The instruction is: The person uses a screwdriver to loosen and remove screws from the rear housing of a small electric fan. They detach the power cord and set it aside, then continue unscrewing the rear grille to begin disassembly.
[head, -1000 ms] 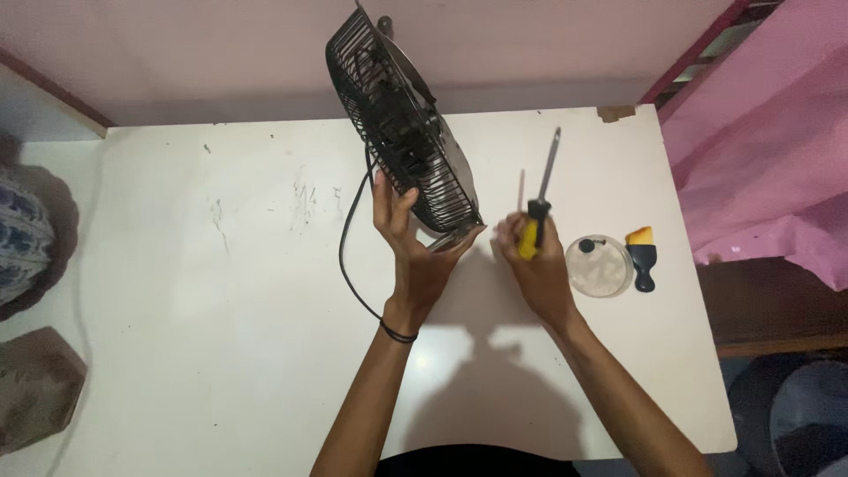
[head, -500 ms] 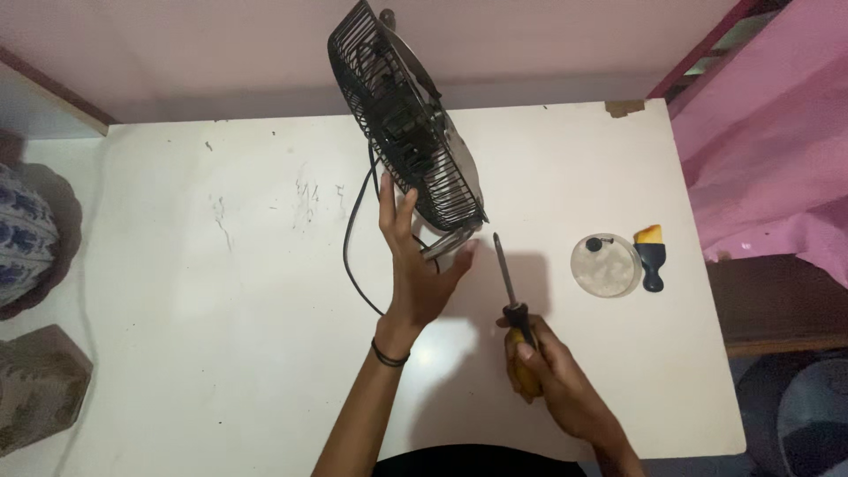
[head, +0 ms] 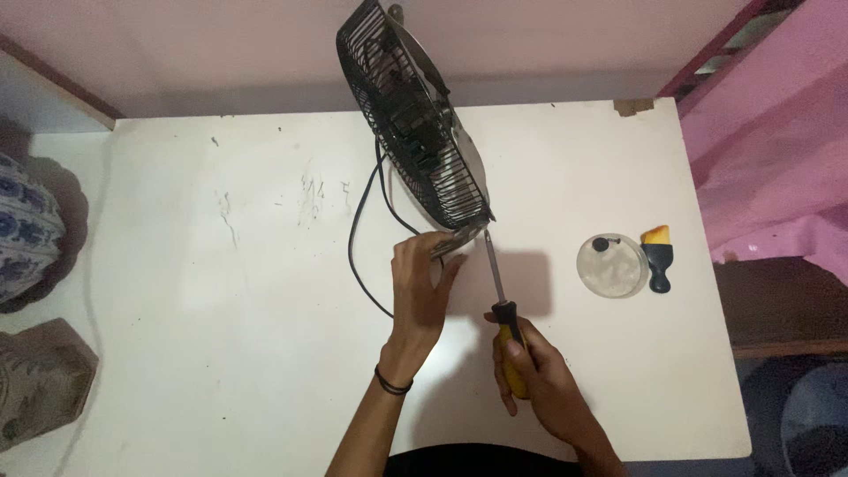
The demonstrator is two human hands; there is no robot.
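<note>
At mid-desk (head: 265, 353), my left hand (head: 422, 287) has dropped from the grille to grip the fan (head: 415, 124) base. My right hand (head: 530, 371), closed on the screwdriver (head: 499, 300), has brought its tip up to that base, likely meeting a screw.

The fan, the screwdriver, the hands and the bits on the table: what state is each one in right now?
Fan: upright on the table, tilted, blades look still.
Fan cord: loose, trailing on the white table.
Left hand: gripping the fan's metal base.
Right hand: closed around the screwdriver.
Screwdriver: tip at the fan's base.
Round clear container: lying untouched.
Small brush: lying flat beside the container.
</note>
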